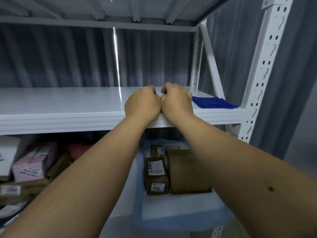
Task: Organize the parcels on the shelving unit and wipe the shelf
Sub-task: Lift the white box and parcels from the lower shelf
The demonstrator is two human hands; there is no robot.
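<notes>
Blue cloth (213, 103), flat on white shelf (68, 103), just right of right hand (176, 102); both hands' fingers (151, 90) curled, left hand (143, 104) alike, contents hidden.

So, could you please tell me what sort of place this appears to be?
Probably a parcel storeroom or small warehouse: a white metal shelving unit with slotted uprights, labelled brown parcels on the lower shelf, and a blue cloth lying on the shelf above.

Two bare forearms reach up from the lower corners toward the middle of the frame. The left hand (142, 103) and right hand (176, 101) sit side by side, touching, knuckles up, fingers curled under.
</notes>
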